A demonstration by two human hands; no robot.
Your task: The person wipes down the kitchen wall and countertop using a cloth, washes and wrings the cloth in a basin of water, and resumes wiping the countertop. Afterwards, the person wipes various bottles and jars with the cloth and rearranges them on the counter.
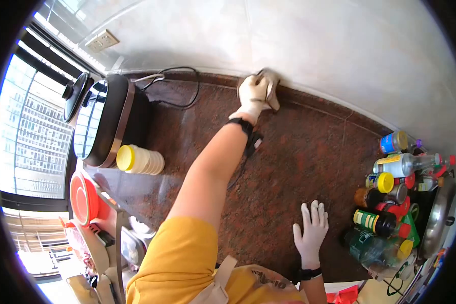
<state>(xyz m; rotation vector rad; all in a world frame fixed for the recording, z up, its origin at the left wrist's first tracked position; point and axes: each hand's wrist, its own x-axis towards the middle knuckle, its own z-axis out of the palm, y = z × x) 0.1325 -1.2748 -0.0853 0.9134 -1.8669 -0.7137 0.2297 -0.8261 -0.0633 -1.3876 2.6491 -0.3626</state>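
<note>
Stretched far forward, my left hand (253, 95) wears a white glove and is closed on a greyish-brown cloth (272, 91). It presses the cloth against the raised back edge of the dark red-brown countertop (299, 157), where the counter meets the wall. Part of the cloth is hidden under the fingers. My right hand (311, 230), also gloved in white, lies flat on the counter near its front edge, fingers extended and holding nothing. A dark strap circles each wrist.
On the left stand a black appliance (117, 121) with a cable (195, 93) and a yellow-lidded container (142, 160). Several bottles and jars (390, 197) crowd the right end, beside a metal lid (437, 220). Red basins (83, 198) sit at lower left. The tiled wall (309, 45) bounds the back.
</note>
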